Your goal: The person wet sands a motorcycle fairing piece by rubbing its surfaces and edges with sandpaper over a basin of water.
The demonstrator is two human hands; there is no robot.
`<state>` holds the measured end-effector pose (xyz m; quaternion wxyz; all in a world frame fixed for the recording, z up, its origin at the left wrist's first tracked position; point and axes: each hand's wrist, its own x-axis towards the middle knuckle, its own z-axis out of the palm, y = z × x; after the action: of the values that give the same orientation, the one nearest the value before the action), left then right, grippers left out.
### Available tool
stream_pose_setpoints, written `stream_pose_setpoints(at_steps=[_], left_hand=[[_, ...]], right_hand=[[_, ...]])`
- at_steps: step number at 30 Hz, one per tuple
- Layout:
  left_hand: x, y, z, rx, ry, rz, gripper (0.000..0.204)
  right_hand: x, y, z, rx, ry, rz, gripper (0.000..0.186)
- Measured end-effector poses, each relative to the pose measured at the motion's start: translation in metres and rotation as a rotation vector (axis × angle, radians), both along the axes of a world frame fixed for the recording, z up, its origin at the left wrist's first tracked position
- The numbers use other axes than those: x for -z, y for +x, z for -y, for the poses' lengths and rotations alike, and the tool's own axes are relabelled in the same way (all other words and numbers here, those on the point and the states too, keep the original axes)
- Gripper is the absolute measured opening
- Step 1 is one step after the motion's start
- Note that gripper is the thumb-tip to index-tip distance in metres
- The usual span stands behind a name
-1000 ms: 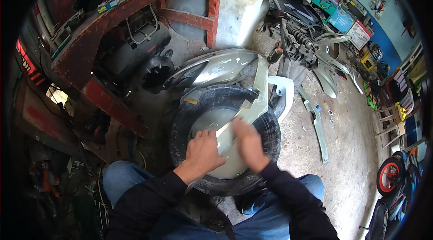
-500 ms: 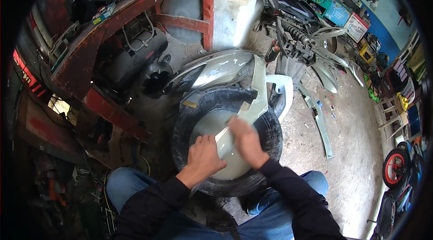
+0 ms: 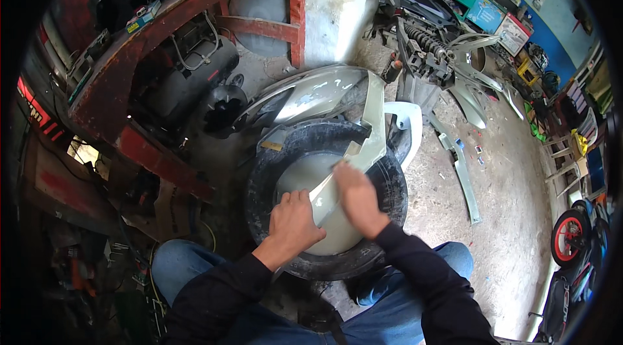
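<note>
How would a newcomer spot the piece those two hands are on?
Start from the big round black tub of cloudy liquid. Slanting across it is a long, pale grey-green panel, with the left hand on its lower part and the right hand farther up. Unlike the narrower pale strip lying on the floor to the right, it stretches over the liquid.

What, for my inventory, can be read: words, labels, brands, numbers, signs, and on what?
Wording located, not copied:
Small box on red bench: printed lettering.
Red strip, far left: white lettering.
Blue box, upper right: too small.
Dark fairing, lower right: too blurred.
Held pale panel: none visible.
</note>
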<state>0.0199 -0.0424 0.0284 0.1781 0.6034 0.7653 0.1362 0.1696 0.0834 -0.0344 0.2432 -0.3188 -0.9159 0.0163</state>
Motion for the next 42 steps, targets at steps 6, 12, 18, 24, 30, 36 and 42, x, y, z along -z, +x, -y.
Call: stream_pose_setpoints(at_steps=[6,12,18,24,30,36,42], left_hand=[[0.001,0.006,0.001,-0.011,-0.003,-0.001,0.072],[0.008,0.005,0.003,-0.012,0.052,-0.003,0.072],[0.009,0.001,-0.001,-0.021,0.074,0.033,0.072],[0.012,0.004,0.0,-0.034,-0.003,0.06,0.073],[0.006,0.012,-0.003,-0.03,0.0,0.07,0.073],[0.02,0.005,0.001,-0.029,0.023,0.047,0.072],[0.017,-0.001,-0.003,-0.031,0.06,0.058,0.072]], right_hand=[[-0.004,0.006,-0.023,-0.086,-0.137,-0.057,0.041],[0.002,0.007,0.006,-0.207,-0.16,-0.054,0.045],[0.001,0.0,0.045,-0.359,-0.125,-0.095,0.049],[0.011,0.003,0.029,-0.237,-0.039,-0.079,0.046],[0.01,0.011,-0.022,-0.066,-0.111,-0.134,0.046],[0.01,0.008,-0.01,-0.163,-0.144,-0.168,0.045],[0.015,0.004,0.043,-0.332,-0.132,-0.146,0.05]])
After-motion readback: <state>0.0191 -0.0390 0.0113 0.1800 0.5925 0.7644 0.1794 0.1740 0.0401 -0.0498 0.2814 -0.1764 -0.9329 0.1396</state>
